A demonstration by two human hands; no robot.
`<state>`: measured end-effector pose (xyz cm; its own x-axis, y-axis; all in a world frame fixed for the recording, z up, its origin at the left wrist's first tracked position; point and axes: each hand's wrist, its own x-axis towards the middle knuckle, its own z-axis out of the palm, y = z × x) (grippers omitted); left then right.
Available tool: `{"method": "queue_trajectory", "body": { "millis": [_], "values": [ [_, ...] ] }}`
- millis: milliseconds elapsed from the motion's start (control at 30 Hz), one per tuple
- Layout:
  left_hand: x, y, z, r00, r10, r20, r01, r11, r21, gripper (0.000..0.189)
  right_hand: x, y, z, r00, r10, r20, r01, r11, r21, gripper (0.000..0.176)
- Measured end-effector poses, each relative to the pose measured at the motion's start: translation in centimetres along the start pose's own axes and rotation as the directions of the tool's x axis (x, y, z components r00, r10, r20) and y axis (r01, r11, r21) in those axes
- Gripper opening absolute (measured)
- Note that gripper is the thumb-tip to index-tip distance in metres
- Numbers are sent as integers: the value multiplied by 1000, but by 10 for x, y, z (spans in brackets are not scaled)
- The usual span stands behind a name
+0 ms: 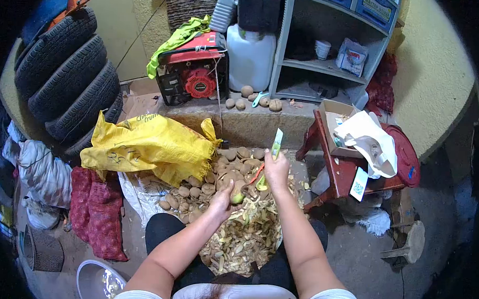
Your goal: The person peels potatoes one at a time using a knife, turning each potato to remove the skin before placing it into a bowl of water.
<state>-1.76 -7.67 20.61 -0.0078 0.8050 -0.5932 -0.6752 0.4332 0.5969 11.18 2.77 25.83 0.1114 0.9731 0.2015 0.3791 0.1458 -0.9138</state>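
Note:
In front of me, my left hand [223,200] is closed around a potato [238,198] with a greenish patch facing right. Just to its right and higher up, my right hand [276,171] grips a slim green tool [276,149] whose flat, pale end points away from me; its exact kind is unclear. An orange strip [257,173] and a yellow-green piece [261,183] show between the hands. Beneath them, peelings [241,242] are heaped between my legs. Brown potatoes [196,193] lie in a pile beyond and left of my left hand.
A yellow sack [144,146] lies over the pile's left side. On the ledge are loose potatoes [275,105] and a light-blue peeler [260,99], before a red generator [192,69]. Right stands a red stool [333,174] with a carton [333,121]; left, red net bags [97,213] and a basin [95,281].

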Motion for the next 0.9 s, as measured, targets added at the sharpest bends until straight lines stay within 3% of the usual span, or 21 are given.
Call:
{"method": "queue_trajectory", "body": {
  "millis": [167, 267, 333, 467, 500, 567, 633, 700, 733, 767, 800, 833, 900],
  "values": [
    [-2, -9, 4, 999, -24, -25, 25, 999, 34, 33, -11, -3, 8, 1000, -3, 5, 3, 998, -66, 30],
    [-9, -9, 9, 995, 51, -87, -39, 991, 126, 35, -11, -4, 6, 995, 95, 30, -91, 991, -102, 31],
    [-6, -6, 4, 991, 122, 47, -128, 983, 136, 31, -5, 8, 10, 992, 112, 52, -108, 990, -86, 30],
    [-16, 0, 5, 981, 122, 151, -134, 988, 74, 29, 9, 33, 11, 984, 175, 43, -168, 978, -122, 30],
    [-26, 5, 10, 980, 110, 168, -123, 990, 71, 29, 14, 38, 6, 970, 235, 62, -234, 972, -9, 30],
    [-31, 6, 10, 978, 97, 186, -112, 991, 74, 28, 25, 47, -5, 980, 199, -15, -199, 978, -60, 32],
    [-27, 2, 3, 953, 165, 253, -196, 975, 102, 28, 32, 52, -5, 978, 207, 4, -204, 969, -139, 33],
    [-18, 2, -7, 950, 160, 268, -186, 980, 73, 31, 27, 46, -9, 989, 132, -71, -148, 945, -292, 35],
    [-11, 2, -11, 962, 103, 253, -106, 994, -5, 29, 25, 35, -15, 987, 153, -52, -162, 937, -309, 36],
    [-5, 1, -16, 969, 44, 244, -24, 996, -83, 29, 28, 39, -13, 987, 153, -52, -162, 937, -310, 36],
    [-8, 4, -11, 975, 2, 222, 24, 993, -113, 28, 31, 41, -13, 988, 155, -7, -153, 971, -185, 35],
    [-10, 4, -8, 975, 0, 224, 25, 993, -111, 28, 32, 42, -14, 988, 150, 36, -148, 987, -57, 35],
    [-11, 3, -3, 987, 40, 158, -21, 993, -120, 32, 24, 30, -10, 995, 102, -9, -103, 992, -71, 35]
  ]
}}
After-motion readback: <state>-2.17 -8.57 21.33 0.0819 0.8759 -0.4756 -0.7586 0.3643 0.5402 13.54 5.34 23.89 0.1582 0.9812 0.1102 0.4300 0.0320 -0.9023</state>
